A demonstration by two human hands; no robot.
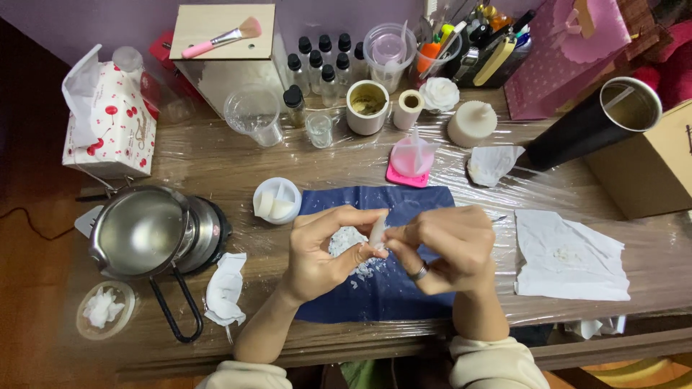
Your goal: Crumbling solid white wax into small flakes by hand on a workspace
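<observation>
Overhead view of a craft table covered in clear plastic film. Both hands meet over a dark blue mat (404, 209) at the near centre. The left hand (321, 252) and the right hand (450, 248) together pinch a small white wax piece (378, 230), fingers curled narrowly around it from either side; a ring sits on one right finger. Beneath the hands, white wax shavings (349, 241) lie scattered on the mat. To the left stand a metal melting pot (140, 230) with a black wire handle, a small round dish (277, 200) holding white pieces just beyond the mat's far left corner, and a shallow cup of white flakes (104, 308) at the near left edge. A pink mould (412, 158) rests just beyond the mat's far edge; a paper towel (569, 256) lies to the right. Risk, as judged: the thin piece is gripped only at the fingertips, so excess pressure could snap it, and loose shavings may drift off the mat onto the film.
</observation>
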